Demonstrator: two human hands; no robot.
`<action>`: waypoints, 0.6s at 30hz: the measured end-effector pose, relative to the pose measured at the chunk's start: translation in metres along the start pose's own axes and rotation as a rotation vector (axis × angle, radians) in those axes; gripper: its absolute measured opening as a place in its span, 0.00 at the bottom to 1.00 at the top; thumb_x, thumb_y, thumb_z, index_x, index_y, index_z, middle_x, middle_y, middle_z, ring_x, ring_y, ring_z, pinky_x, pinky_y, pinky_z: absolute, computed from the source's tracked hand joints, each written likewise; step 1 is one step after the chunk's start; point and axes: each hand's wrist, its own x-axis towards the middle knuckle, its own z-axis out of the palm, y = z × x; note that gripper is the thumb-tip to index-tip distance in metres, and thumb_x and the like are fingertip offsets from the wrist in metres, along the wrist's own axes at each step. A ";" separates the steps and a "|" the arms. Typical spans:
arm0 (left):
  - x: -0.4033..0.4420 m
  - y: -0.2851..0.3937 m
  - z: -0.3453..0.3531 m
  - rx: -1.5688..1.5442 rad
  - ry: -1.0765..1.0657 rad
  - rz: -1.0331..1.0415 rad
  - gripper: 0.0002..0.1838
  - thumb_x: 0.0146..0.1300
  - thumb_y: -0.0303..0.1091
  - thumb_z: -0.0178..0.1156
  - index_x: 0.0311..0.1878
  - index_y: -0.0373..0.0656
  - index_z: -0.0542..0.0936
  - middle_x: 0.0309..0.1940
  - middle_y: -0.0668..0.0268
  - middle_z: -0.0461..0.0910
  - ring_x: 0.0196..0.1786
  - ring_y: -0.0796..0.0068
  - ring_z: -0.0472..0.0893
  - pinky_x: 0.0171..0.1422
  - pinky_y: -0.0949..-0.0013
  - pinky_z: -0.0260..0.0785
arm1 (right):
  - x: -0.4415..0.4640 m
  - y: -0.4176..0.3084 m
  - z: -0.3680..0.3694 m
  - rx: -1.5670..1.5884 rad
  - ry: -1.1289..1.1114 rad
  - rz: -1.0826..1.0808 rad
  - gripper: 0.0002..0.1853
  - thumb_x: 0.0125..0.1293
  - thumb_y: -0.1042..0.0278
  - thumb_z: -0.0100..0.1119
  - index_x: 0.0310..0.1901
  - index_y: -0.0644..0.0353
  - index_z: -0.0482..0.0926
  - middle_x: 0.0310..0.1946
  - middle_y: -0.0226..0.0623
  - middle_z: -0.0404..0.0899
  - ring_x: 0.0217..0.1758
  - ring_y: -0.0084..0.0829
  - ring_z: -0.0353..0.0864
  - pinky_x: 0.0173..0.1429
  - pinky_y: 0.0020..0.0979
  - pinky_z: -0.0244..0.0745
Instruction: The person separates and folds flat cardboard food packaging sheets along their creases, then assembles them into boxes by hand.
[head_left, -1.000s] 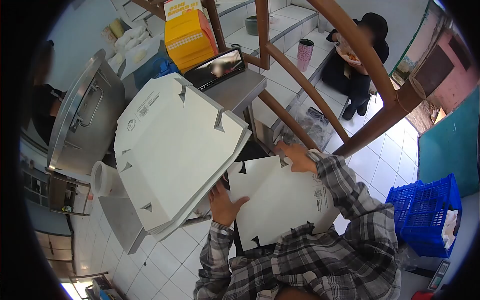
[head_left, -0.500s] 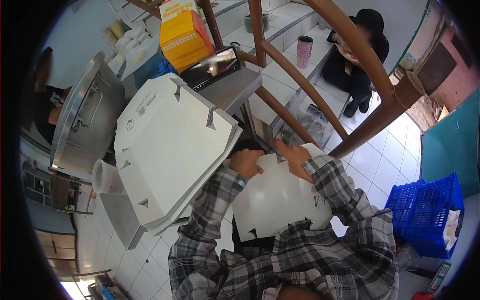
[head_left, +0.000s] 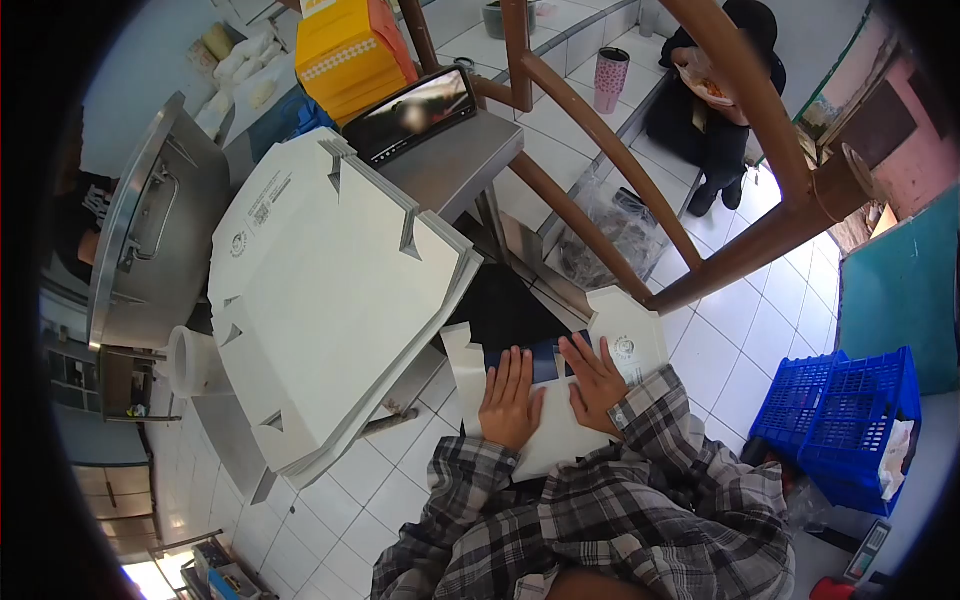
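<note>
A white cardboard box blank (head_left: 640, 330) lies on my lap, with slots and small printing on it. One edge is folded over, so a dark blue strip (head_left: 544, 363) shows between my hands. My left hand (head_left: 512, 402) rests flat on the fold, fingers stretched out. Beside it, my right hand (head_left: 596, 388) also presses on the folded edge with straight fingers. Neither hand grasps anything. To the left, a thick stack of similar white blanks (head_left: 330, 300) leans tilted on a metal surface. My sleeves and shirt cover the near part of the blank.
A phone (head_left: 415, 115) leans against yellow boxes (head_left: 350, 60) on a metal table (head_left: 465, 165). Brown railing (head_left: 610, 145) crosses ahead; a seated person (head_left: 705, 130) is behind it. A large steel pot (head_left: 180, 220) stands left, blue crates (head_left: 835, 425) right.
Both hands have come nearer to me from the blank's far edge. That edge is now folded over, showing dark blue, and the fingers have flattened onto it. The view has shifted slightly.
</note>
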 end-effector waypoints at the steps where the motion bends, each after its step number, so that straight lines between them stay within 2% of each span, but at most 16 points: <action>1: 0.000 0.002 -0.002 -0.010 -0.025 -0.012 0.37 0.60 0.37 0.60 0.72 0.38 0.63 0.71 0.51 0.63 0.74 0.54 0.63 0.73 0.51 0.58 | 0.001 0.000 -0.002 0.008 -0.036 0.014 0.37 0.58 0.76 0.53 0.70 0.70 0.56 0.72 0.49 0.58 0.78 0.47 0.52 0.77 0.57 0.44; 3: 0.005 0.007 -0.006 -0.029 -0.066 -0.036 0.37 0.60 0.40 0.60 0.72 0.38 0.62 0.72 0.50 0.62 0.74 0.53 0.62 0.74 0.51 0.57 | 0.003 0.002 -0.004 0.009 -0.092 0.031 0.39 0.58 0.73 0.55 0.71 0.70 0.53 0.74 0.48 0.55 0.79 0.47 0.48 0.77 0.60 0.38; 5: 0.009 0.007 -0.009 -0.004 -0.066 -0.008 0.37 0.62 0.42 0.59 0.72 0.38 0.63 0.71 0.50 0.63 0.74 0.54 0.63 0.74 0.52 0.57 | 0.001 0.003 -0.004 0.006 -0.104 0.039 0.39 0.59 0.70 0.57 0.71 0.68 0.53 0.73 0.47 0.56 0.80 0.46 0.47 0.78 0.60 0.35; 8: 0.024 -0.003 -0.014 -0.045 -0.100 0.034 0.34 0.65 0.43 0.56 0.71 0.39 0.64 0.69 0.50 0.65 0.72 0.55 0.65 0.73 0.55 0.59 | 0.013 0.010 -0.009 0.021 -0.067 0.036 0.37 0.59 0.68 0.59 0.70 0.65 0.58 0.69 0.46 0.63 0.76 0.45 0.53 0.78 0.55 0.40; 9: 0.027 -0.009 -0.019 -0.070 -0.126 0.042 0.32 0.66 0.42 0.54 0.71 0.39 0.64 0.69 0.50 0.66 0.72 0.55 0.66 0.72 0.56 0.60 | 0.017 0.014 -0.011 0.048 -0.060 0.039 0.36 0.59 0.67 0.60 0.69 0.63 0.59 0.65 0.45 0.67 0.74 0.46 0.58 0.77 0.54 0.44; 12: 0.065 -0.051 -0.056 -0.535 -0.566 -0.329 0.28 0.68 0.40 0.51 0.71 0.45 0.66 0.67 0.52 0.70 0.67 0.55 0.72 0.69 0.58 0.64 | 0.044 0.007 -0.025 -0.052 -0.145 0.007 0.30 0.62 0.67 0.58 0.66 0.58 0.65 0.56 0.42 0.75 0.60 0.44 0.70 0.68 0.50 0.57; 13: 0.070 -0.080 -0.052 -0.724 -0.422 -0.083 0.28 0.67 0.33 0.50 0.71 0.48 0.64 0.65 0.55 0.72 0.62 0.58 0.77 0.68 0.60 0.66 | 0.057 0.005 -0.030 -0.124 -0.177 -0.016 0.27 0.64 0.68 0.57 0.65 0.56 0.67 0.52 0.41 0.77 0.55 0.43 0.73 0.65 0.49 0.62; 14: 0.078 -0.095 -0.057 -0.780 -0.399 -0.101 0.29 0.65 0.31 0.53 0.71 0.45 0.65 0.67 0.55 0.70 0.67 0.58 0.72 0.71 0.59 0.62 | 0.062 0.021 -0.013 0.026 0.033 -0.110 0.27 0.61 0.77 0.57 0.63 0.49 0.70 0.44 0.43 0.76 0.44 0.45 0.74 0.54 0.48 0.67; 16: 0.088 -0.116 -0.064 -0.575 -0.348 -0.036 0.32 0.60 0.29 0.59 0.70 0.43 0.66 0.67 0.55 0.69 0.71 0.57 0.68 0.74 0.58 0.59 | 0.076 0.022 -0.027 0.136 -0.019 0.020 0.26 0.59 0.80 0.58 0.60 0.52 0.71 0.44 0.42 0.77 0.45 0.45 0.74 0.53 0.45 0.69; 17: 0.087 -0.126 -0.065 -0.315 -0.325 0.032 0.35 0.56 0.30 0.63 0.69 0.43 0.66 0.66 0.55 0.70 0.71 0.57 0.67 0.74 0.57 0.59 | 0.082 0.023 -0.031 0.197 -0.052 0.089 0.26 0.58 0.81 0.59 0.59 0.53 0.72 0.44 0.42 0.77 0.45 0.45 0.74 0.52 0.43 0.70; 18: 0.083 -0.132 -0.068 -0.058 -0.306 0.093 0.37 0.53 0.30 0.66 0.69 0.43 0.67 0.65 0.55 0.71 0.70 0.56 0.67 0.74 0.57 0.58 | 0.086 0.029 -0.034 0.287 -0.014 0.066 0.27 0.56 0.84 0.59 0.58 0.53 0.72 0.45 0.43 0.77 0.47 0.47 0.76 0.52 0.43 0.71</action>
